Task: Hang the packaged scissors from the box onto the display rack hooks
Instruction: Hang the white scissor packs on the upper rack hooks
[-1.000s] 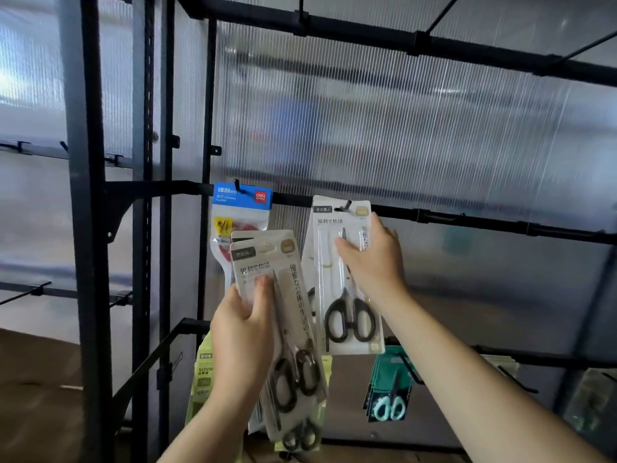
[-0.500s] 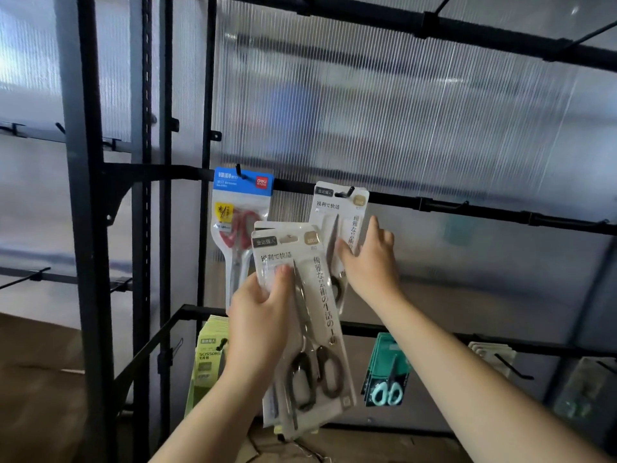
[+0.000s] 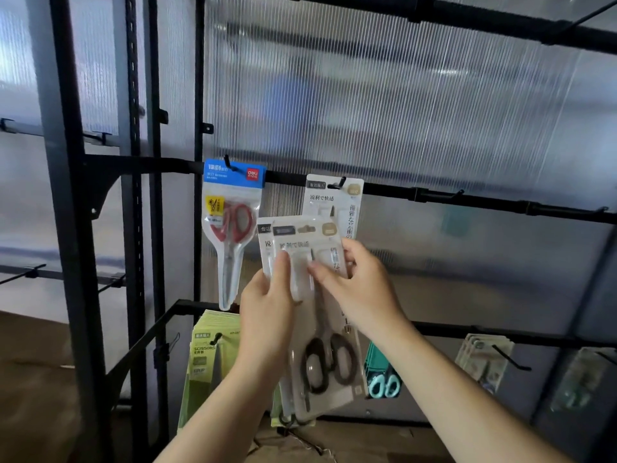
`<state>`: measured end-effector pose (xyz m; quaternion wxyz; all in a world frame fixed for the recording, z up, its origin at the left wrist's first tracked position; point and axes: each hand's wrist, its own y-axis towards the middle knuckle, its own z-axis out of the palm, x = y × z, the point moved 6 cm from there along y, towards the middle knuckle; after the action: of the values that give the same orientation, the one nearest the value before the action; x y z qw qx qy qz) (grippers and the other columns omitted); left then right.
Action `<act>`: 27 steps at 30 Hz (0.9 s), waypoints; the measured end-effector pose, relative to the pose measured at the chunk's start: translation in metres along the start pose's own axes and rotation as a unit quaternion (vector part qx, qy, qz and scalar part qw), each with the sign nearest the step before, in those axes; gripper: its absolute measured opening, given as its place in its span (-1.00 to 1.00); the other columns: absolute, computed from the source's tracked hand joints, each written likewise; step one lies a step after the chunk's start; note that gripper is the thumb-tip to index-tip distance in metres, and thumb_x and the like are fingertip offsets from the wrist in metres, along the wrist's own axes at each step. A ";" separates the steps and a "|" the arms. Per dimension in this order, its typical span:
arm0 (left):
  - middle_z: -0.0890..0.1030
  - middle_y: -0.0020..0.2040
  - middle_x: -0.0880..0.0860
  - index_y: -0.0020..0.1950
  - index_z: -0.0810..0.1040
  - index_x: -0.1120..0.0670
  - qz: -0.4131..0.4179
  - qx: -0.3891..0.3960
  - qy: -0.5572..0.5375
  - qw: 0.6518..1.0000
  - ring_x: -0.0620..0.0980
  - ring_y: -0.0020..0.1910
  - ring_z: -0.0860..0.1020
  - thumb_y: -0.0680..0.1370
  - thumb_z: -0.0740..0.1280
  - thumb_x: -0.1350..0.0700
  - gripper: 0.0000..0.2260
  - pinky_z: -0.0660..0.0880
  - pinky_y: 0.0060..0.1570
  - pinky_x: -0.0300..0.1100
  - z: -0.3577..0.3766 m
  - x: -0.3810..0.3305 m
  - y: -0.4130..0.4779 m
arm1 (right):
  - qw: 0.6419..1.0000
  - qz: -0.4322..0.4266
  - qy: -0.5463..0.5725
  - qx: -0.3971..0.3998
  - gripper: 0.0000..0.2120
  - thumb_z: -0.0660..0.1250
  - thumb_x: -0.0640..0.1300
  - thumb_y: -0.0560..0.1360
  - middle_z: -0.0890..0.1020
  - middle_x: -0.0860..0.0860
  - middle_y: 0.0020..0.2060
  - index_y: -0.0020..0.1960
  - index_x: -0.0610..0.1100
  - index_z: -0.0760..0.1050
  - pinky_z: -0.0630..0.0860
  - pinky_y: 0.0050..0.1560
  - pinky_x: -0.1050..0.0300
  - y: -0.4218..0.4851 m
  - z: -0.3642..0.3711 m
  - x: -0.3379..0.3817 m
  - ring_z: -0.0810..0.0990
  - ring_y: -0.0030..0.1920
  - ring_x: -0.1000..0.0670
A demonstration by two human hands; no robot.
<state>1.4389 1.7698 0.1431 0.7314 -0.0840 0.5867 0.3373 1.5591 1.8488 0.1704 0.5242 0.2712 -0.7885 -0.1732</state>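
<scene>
Head view: separate front pack (image 3: 314,240), pinched by right hand (image 3: 362,290), from stack (image 3: 266,243) gripped in left hand (image 3: 267,317), then raise to hook (image 3: 340,182) at 12 o'clock and slide on squarely.

2 bare hooks (image 3: 458,194) right of the hung pack (image 3: 329,198) stand unobstructed.

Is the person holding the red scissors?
No, the red scissors hang on a hook; the left hand and right hand hold black scissors packs.
</scene>
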 end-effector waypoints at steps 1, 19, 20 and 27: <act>0.61 -0.42 -0.17 -0.20 0.51 -0.01 -0.001 0.000 0.004 1.000 -0.27 -0.42 0.55 0.65 0.15 -0.10 -0.68 0.43 -0.44 -0.41 0.000 0.000 0.001 | 1.000 0.008 0.008 -0.014 -0.43 0.47 0.15 0.38 0.62 0.12 0.14 0.32 -0.01 0.46 0.54 0.20 0.03 0.001 -0.003 -0.001 0.58 0.15 0.11; 0.38 -0.41 0.07 -0.33 0.32 0.15 0.107 -0.056 0.111 0.986 -0.11 -0.49 0.32 0.66 0.08 -0.07 -0.56 0.27 -0.52 -0.32 -0.019 -0.005 0.013 | 0.990 -0.023 0.029 -0.134 -0.78 0.41 -0.04 0.46 0.68 0.06 -0.07 0.07 -0.08 0.55 0.61 0.03 -0.01 0.047 -0.031 0.018 0.64 -0.04 0.05; 0.36 -0.42 0.05 -0.35 0.31 0.12 0.108 -0.056 0.109 0.987 -0.13 -0.51 0.30 0.66 0.09 -0.07 -0.57 0.26 -0.54 -0.33 -0.019 -0.005 0.013 | 0.991 -0.018 0.024 -0.133 -0.77 0.41 -0.03 0.45 0.68 0.03 -0.08 0.07 -0.10 0.55 0.61 0.03 -0.07 0.048 -0.030 0.016 0.65 -0.04 0.01; 0.40 -0.42 0.02 -0.32 0.35 0.15 0.117 -0.081 0.148 0.979 -0.20 -0.53 0.34 0.66 0.09 -0.06 -0.57 0.29 -0.51 -0.39 -0.034 -0.003 0.019 | 0.990 -0.001 -0.034 -0.138 -0.66 0.39 0.01 0.48 0.60 -0.05 0.03 0.18 -0.12 0.50 0.52 -0.08 0.10 0.066 -0.023 0.005 0.57 0.02 -0.04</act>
<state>1.3998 1.7655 0.1414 0.5832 -0.1225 0.6647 0.4506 1.5622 1.8983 0.2202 0.5294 0.1912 -0.7739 -0.2902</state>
